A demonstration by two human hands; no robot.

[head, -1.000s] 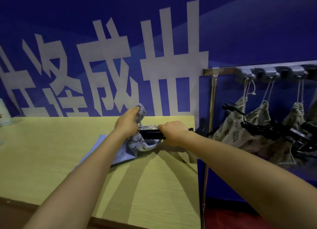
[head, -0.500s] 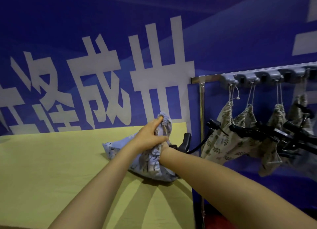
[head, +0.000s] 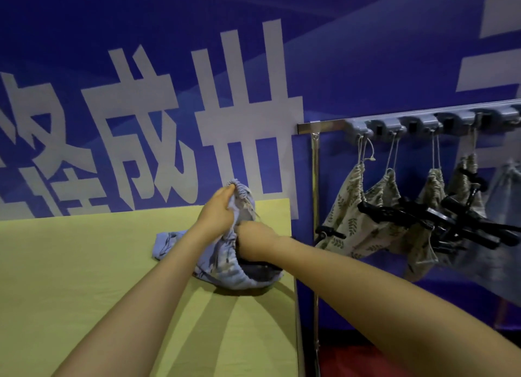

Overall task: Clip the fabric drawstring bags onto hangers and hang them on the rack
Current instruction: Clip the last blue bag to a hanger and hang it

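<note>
Left hand (head: pixel 217 213): my fingers (head: pixel 229 189) pinch the gathered rim of the blue bag (head: pixel 222 266), lifted.
Right hand (head: pixel 253 242): my fingers curl on the black hanger (head: pixel 262 264) at its mouth.
Bag: I see the hanger partly inside; the bag rests by the worktop (head: pixel 84 263) right edge.
Beyond that edge: rack (head: pixel 324 127), leaf-print bags (head: pixel 346 221) hanging close.

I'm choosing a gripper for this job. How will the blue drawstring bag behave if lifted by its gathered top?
Probably floppy: the blue drawstring bag sags and creases below where the left hand pinches its top. Likely light: its far end lies flat and limp on the table. It should drape, not roll.
</note>
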